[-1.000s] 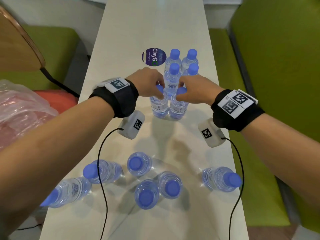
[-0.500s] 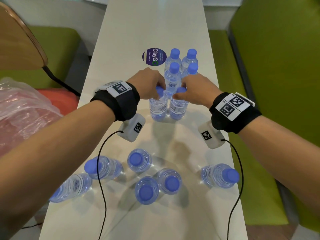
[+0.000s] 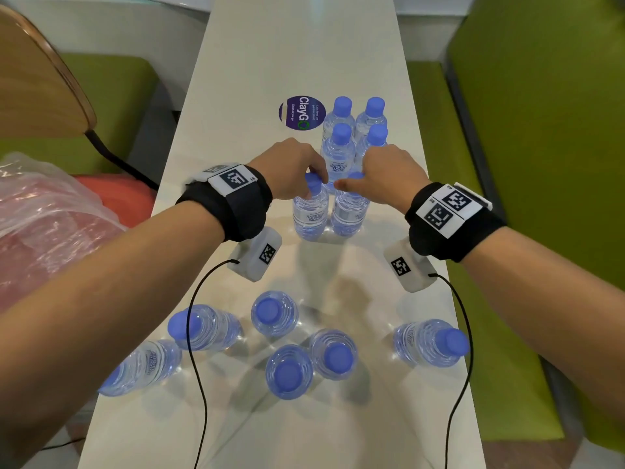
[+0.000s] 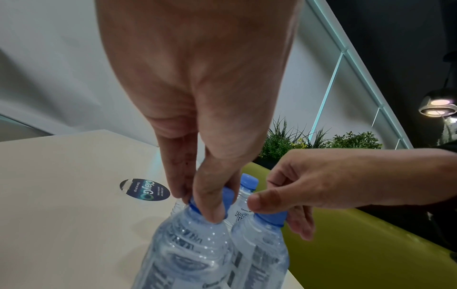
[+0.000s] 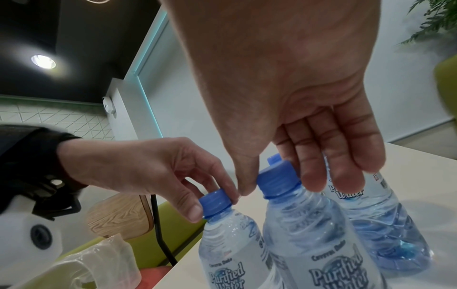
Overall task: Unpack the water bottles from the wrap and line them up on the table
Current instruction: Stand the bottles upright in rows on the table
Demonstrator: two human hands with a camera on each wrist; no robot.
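The left hand [image 3: 291, 170] pinches the blue cap of one upright water bottle [image 3: 309, 211] on the table [image 3: 304, 45]. Just beside it, the right hand [image 3: 389, 174] pinches the cap of a second bottle [image 3: 348, 214], touching the first.

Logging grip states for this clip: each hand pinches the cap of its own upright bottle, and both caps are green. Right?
Not quite. The left hand and right hand do each pinch a cap on an upright bottle, but the caps are blue, not green; the right wrist view shows this clearly.
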